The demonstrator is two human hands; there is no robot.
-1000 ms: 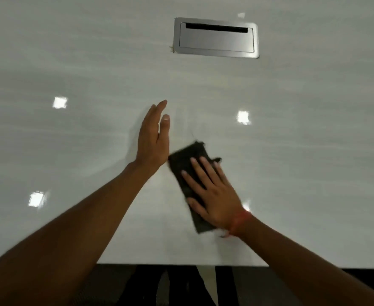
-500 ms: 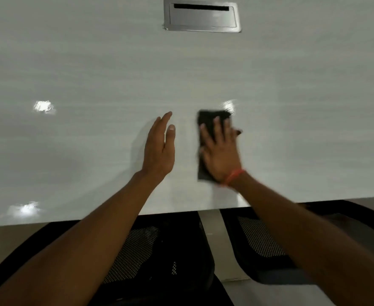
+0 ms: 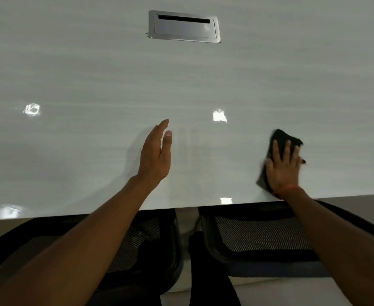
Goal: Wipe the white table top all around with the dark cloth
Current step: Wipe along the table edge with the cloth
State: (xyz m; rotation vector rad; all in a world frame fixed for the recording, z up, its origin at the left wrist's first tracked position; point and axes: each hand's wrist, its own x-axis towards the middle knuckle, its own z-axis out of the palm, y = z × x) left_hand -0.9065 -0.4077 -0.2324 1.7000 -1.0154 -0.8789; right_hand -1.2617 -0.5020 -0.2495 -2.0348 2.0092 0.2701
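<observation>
The glossy white table top (image 3: 93,74) fills the upper part of the head view. My right hand (image 3: 283,167) lies flat on the dark cloth (image 3: 284,136), pressing it onto the table near the front edge at the right; the cloth shows beyond my fingertips and beside my palm. An orange band circles that wrist. My left hand (image 3: 157,153) rests on the table at the centre, standing on its edge with fingers straight and together, holding nothing.
A silver cable hatch (image 3: 184,26) is set flush into the table at the far centre. Two black mesh chairs (image 3: 259,237) are tucked under the front edge (image 3: 49,215) below my arms. Ceiling lights reflect as bright spots on the surface.
My right hand has slid the cloth from beside my left hand out to the right along the front of the table. My left hand has stayed in place.
</observation>
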